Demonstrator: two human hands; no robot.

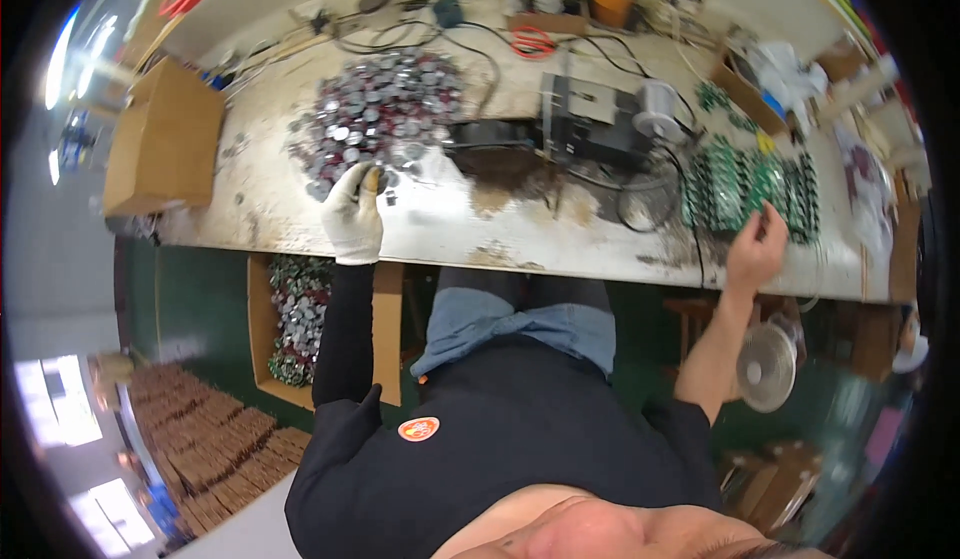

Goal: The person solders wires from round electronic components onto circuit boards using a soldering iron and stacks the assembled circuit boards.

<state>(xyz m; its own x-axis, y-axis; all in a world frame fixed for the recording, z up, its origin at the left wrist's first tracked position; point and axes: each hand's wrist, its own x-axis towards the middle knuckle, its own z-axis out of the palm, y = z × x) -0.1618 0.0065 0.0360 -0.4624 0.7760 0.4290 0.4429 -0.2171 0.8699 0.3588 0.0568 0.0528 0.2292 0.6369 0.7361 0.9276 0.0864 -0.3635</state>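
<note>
My left hand [354, 221], in a white glove with a stained thumb, is at the near edge of a heap of small round silver-topped parts [385, 104]. Its thumb and fingers are pinched together; a small dark bit shows at the tips, too small to name. At the right, my bare right hand [757, 247] reaches to the near edge of rows of small green circuit boards [725, 184]. Its fingers are bent in toward the boards, and what they grip is hidden. A black machine [590, 124] with a white spool [656, 109] stands between the hands.
A cardboard box [165, 139] stands at the table's left end. Below the edge, an open carton [388, 334] holds green and silver parts [298, 319]. Black cables [480, 34] and red-handled scissors [532, 43] lie at the back. A white fan [767, 367] is by my right arm.
</note>
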